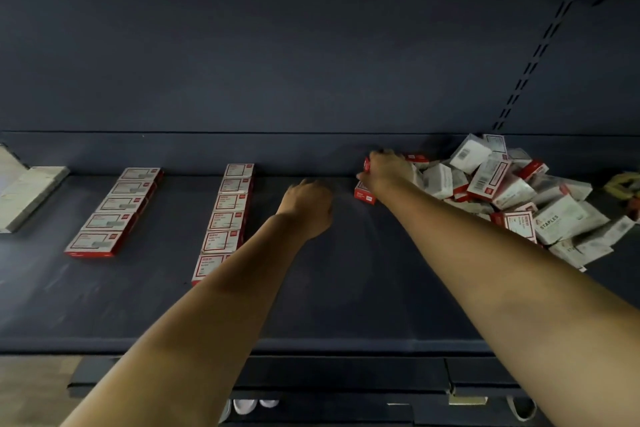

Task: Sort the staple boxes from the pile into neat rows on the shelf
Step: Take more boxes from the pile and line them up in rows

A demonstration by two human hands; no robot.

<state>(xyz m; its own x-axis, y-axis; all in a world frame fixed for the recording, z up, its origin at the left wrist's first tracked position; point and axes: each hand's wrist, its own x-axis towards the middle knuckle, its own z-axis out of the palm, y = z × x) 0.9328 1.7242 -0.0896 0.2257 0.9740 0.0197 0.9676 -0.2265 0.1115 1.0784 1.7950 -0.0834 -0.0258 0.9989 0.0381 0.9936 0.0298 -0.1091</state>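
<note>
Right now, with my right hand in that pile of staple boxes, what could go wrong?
1. The pile is loose and tilted; pulling the red box that your right hand holds may send neighbours sliding, perhaps over the shelf edge.
2. Your left arm lies over the near end of the second row and could knock it crooked.

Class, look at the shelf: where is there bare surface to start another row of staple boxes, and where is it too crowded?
Bare shelf lies between the second row and the pile, where the left hand hovers. A narrower strip runs between the first row and the second. The far right is crowded: the pile is jumbled, with the right hand gripping a red box at its edge.
</note>
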